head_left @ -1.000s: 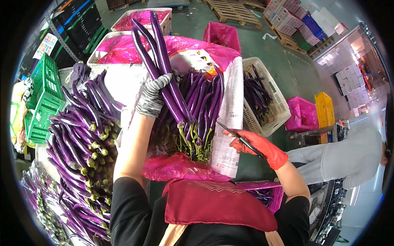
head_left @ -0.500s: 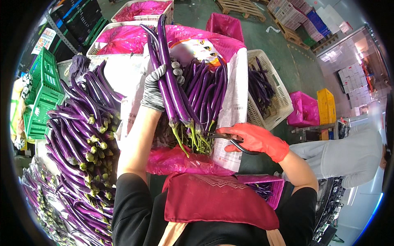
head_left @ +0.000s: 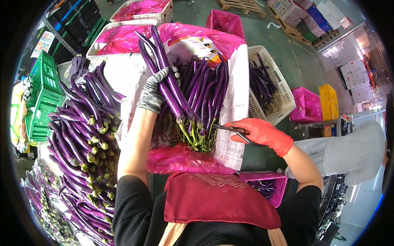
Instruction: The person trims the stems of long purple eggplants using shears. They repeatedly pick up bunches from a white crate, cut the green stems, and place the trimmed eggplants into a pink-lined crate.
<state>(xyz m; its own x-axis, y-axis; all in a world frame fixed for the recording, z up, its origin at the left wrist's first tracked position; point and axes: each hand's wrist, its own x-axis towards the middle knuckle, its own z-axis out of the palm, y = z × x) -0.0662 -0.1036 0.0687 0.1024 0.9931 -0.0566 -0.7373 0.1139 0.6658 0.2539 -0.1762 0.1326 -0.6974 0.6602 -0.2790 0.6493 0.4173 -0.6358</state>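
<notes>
My left hand (head_left: 152,93), in a grey striped knit glove, is closed around a few long purple eggplants (head_left: 172,99). They slant over a box lined with pink film (head_left: 176,160) and printed paper (head_left: 236,102), their green stems pointing toward me. More eggplants (head_left: 205,90) lie side by side inside that box, with cut stem bits near its front. In its red rubber glove, my right hand (head_left: 264,134) grips black-handled scissors (head_left: 245,138). Their blades point left, close to the stem ends; whether they touch one is too small to tell.
To the left, a big pile of eggplants (head_left: 78,139) covers the table beside a green crate (head_left: 45,96). A white crate (head_left: 283,96) with eggplants stands at the right. Nearby are a pink-lined bin (head_left: 305,105), a yellow crate (head_left: 328,104) and a person in grey clothes (head_left: 349,151).
My left hand has shifted slightly down and left, and the held eggplants lean further left. My right hand has drawn a little right and away from me with the scissors.
</notes>
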